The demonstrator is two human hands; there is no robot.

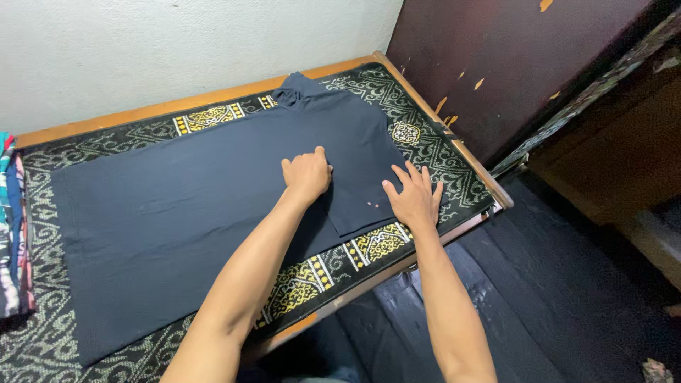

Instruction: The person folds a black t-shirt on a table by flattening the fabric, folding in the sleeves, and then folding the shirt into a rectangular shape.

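Note:
A dark navy shirt lies spread flat on a low wooden table covered with a black, white and yellow patterned cloth. Its collar points toward the far right corner, and one sleeve is folded in across the body. My left hand rests palm down on the shirt near the folded sleeve, fingers together. Just to its right, my right hand presses flat on the sleeve's edge with fingers spread. Neither hand grips anything.
A stack of colourful folded clothes sits at the table's left end. A white wall runs behind the table, and a dark maroon panel with chipped paint stands to the right. Dark floorboards lie below.

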